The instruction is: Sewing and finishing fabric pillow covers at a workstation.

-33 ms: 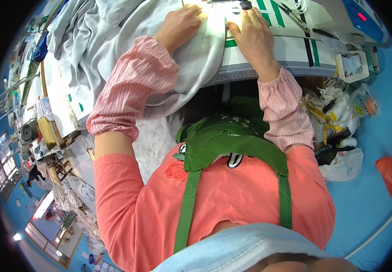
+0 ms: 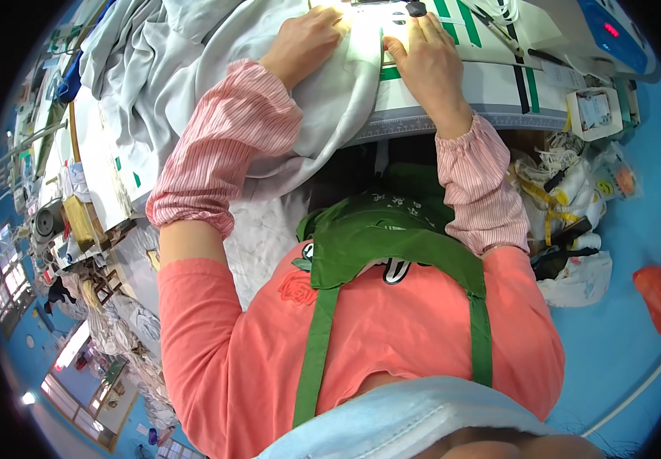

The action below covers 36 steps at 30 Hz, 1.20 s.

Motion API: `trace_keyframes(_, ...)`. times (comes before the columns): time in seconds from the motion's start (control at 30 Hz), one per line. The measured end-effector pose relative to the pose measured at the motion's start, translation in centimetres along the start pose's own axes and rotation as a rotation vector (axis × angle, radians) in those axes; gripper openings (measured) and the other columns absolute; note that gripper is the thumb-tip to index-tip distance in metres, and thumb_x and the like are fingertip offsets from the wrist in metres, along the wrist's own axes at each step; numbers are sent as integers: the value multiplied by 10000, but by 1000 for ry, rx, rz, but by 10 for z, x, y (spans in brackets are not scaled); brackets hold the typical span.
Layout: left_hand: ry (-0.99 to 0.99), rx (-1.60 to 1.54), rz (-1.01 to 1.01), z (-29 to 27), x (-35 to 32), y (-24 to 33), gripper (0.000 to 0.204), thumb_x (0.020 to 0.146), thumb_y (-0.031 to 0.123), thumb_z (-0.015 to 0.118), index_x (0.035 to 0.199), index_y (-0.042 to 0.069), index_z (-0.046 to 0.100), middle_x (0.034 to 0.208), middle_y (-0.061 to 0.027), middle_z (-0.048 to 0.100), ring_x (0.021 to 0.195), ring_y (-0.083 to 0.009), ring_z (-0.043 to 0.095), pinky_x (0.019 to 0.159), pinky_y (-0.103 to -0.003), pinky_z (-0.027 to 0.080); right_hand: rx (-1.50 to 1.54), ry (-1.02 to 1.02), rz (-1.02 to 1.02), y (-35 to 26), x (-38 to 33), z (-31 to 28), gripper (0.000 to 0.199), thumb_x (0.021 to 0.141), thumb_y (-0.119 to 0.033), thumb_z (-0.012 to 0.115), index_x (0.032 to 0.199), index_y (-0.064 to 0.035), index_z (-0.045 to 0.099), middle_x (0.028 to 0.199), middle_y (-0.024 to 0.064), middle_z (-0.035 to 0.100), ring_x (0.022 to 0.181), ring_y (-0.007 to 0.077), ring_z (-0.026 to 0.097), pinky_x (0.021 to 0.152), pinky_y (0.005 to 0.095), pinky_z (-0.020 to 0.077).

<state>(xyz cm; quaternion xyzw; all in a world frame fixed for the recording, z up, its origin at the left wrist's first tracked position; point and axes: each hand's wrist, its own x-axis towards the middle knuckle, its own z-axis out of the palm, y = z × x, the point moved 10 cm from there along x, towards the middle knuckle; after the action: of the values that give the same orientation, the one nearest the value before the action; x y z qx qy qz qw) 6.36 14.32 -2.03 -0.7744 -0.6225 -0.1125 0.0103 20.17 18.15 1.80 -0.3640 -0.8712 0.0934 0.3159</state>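
Note:
Light grey fabric (image 2: 216, 84) lies in loose folds over the left part of the white work table and hangs over its front edge. My left hand (image 2: 303, 47) rests on this fabric with its fingers curled in; their tips fade into bright glare. Past the fabric's right edge my right hand (image 2: 431, 67) lies flat, fingers stretched forward and thumb out toward that edge. Just beyond both hands is a brightly lit spot with metal parts and a black knob (image 2: 417, 8), largely cut off by the frame's top. Striped pink sleeve covers are on both forearms.
A ruler strip (image 2: 514, 120) runs along the table's front edge. Scissors or tweezers (image 2: 496, 29) lie at the right, near a blue box (image 2: 613, 34) with a red display. A white tray (image 2: 595, 113) sits at the right corner, above bags and thread cones (image 2: 575, 187).

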Motion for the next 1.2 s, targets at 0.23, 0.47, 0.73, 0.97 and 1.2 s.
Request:
trace_keyframes(0.23,-50,88,-12,5,7,-9,144,796,95,550,718,24,647,831,-150,577,793,-308,611,694,-416,502,-35,13,-91,-3,8,0,389,818,-146,688,1090,116,595,1205,276,586,1146,400,565,1002,420,456)
trace_keyframes(0.47,-3,132,-31,10,9,-19,150,788,83,558,704,9,658,848,-160,583,795,-312,621,707,-406,515,200,46,-70,9,23,7,184,852,-97,666,953,51,622,986,229,632,922,398,601,820,458,478)
trace_keyframes(0.73,-14,172,23,6,13,-9,149,779,84,566,723,-7,670,868,-173,585,809,-311,627,715,-401,521,320,168,27,32,24,19,120,865,-135,678,874,-20,646,721,155,617,648,326,610,597,393,474)
trace_keyframes(0.97,-17,160,45,3,9,-6,156,777,98,567,715,-4,668,860,-156,578,812,-301,616,708,-396,520,291,276,-34,29,24,20,170,870,-197,694,787,-64,630,587,106,584,516,307,587,490,386,461)
trace_keyframes(1.2,63,196,93,-5,8,9,134,816,109,567,889,70,674,936,-66,599,931,-229,633,667,-362,562,295,-102,102,32,29,30,258,921,-147,638,1139,-9,624,1097,227,652,1022,400,629,814,463,510)
